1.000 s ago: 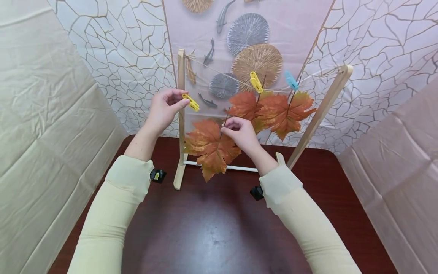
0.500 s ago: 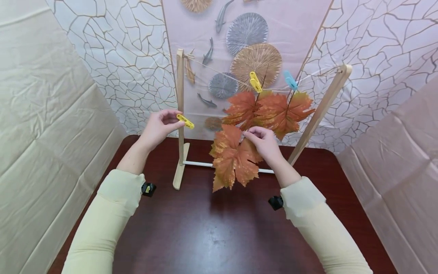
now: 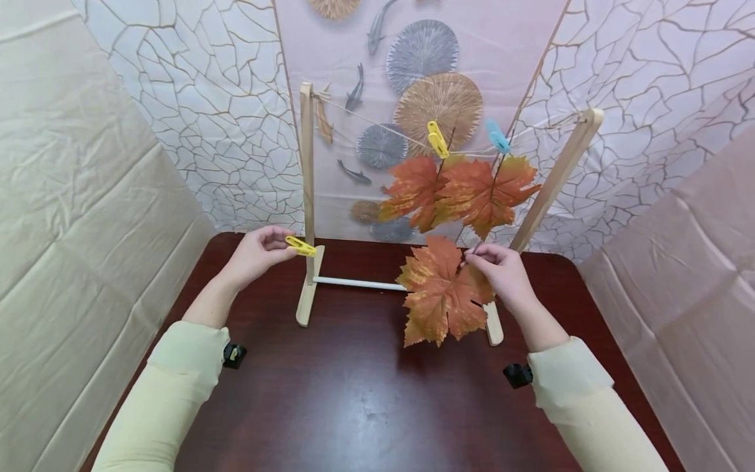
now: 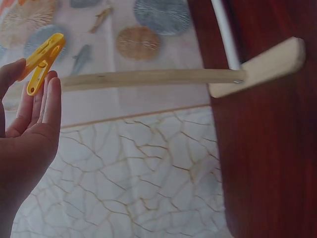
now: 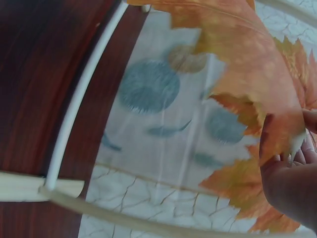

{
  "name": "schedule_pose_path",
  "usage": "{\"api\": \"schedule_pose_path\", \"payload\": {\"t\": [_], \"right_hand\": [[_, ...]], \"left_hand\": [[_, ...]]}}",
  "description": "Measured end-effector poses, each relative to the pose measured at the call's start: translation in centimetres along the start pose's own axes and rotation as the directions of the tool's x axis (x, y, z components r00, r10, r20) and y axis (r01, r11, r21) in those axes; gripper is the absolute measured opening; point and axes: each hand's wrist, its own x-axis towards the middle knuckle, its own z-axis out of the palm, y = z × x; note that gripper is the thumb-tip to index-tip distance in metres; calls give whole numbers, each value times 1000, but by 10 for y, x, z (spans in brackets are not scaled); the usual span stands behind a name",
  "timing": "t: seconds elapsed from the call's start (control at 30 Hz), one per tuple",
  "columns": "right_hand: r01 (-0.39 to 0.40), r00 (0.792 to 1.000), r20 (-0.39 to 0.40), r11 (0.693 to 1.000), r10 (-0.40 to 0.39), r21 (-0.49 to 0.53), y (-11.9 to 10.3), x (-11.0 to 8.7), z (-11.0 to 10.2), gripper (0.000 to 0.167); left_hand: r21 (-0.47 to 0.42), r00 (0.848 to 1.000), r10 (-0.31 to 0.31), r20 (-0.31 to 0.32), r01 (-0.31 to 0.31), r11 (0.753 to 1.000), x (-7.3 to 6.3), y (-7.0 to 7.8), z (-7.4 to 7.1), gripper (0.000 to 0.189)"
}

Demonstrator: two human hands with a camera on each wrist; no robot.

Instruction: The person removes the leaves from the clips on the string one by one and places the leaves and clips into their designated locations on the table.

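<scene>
My left hand (image 3: 257,254) pinches a yellow clothespin (image 3: 301,246) between thumb and fingers, beside the left post of a wooden stand. In the left wrist view the same clothespin (image 4: 45,60) points upward from the fingertips. With thumb and fingers my right hand (image 3: 501,272) pinches the stem of an orange maple leaf (image 3: 445,295), which hangs over the table in front of the stand. That leaf (image 5: 242,64) covers part of the right hand (image 5: 292,183) in the right wrist view. Two more maple leaves hang from the string, under a yellow clothespin (image 3: 438,139) and a blue clothespin (image 3: 498,137).
The stand's left post (image 3: 307,164) and right post (image 3: 557,177) carry the sagging string (image 3: 371,120). A white bar (image 3: 360,283) joins their feet low over the dark red table (image 3: 330,393). Patterned cloth (image 3: 236,118) hangs behind, with plain cloth at both sides.
The left hand has come down and left with the yellow clothespin. Moving right and down, the right hand has carried the maple leaf away from the left post. The hung leaves stay put.
</scene>
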Motion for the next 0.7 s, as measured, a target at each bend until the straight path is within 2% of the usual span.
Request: {"api": "schedule_pose_path", "payload": {"t": [0.2,0.37,0.5,0.6,0.7], "right_hand": [[0,1000,-23,999,-1,-47,12,-7,-17,31],[-10,999,-48,1000,10,-6,19,-12,-31,23],[-42,997,-56,999,44,20,26,-18,-42,24],[-71,996,-56,994,76,81,35,-24,-51,22],[-104,992,-47,977,115,186,49,-32,-58,11]], "left_hand": [[63,999,-40,21,39,997,-10,-23,-1,38],[80,997,-69,40,65,995,-19,-42,0,38],[106,995,-88,52,83,991,-26,-58,3,36],[137,993,-98,60,89,986,-32,-72,7,35],[157,991,-107,77,94,983,-38,-87,12,33]]}}
